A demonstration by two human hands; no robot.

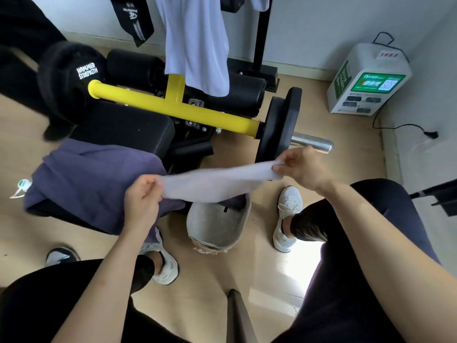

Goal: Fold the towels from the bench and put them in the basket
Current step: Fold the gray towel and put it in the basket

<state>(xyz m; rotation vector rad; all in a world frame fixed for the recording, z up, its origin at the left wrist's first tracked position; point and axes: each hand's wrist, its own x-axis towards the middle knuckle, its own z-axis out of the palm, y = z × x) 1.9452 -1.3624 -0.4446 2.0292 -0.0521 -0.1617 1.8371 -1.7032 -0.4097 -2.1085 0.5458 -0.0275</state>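
A pale folded towel [215, 180] is stretched in the air between my hands, above the grey felt basket [217, 226] on the floor. My left hand [142, 194] pinches its left end and my right hand [300, 167] pinches its right end. A purple towel [94, 179] lies draped over the near end of the black bench [128, 127], hanging down its side. Inside the basket, under the pale towel, a bit of purple cloth shows. Another white towel [197, 45] hangs from the rack behind the bench.
A yellow bar [173, 107] with black weight plates [279, 125] crosses behind the bench. A white and green box [368, 80] with a cable stands by the right wall. My feet in white shoes [286, 219] flank the basket. A black garment [133, 18] hangs top left.
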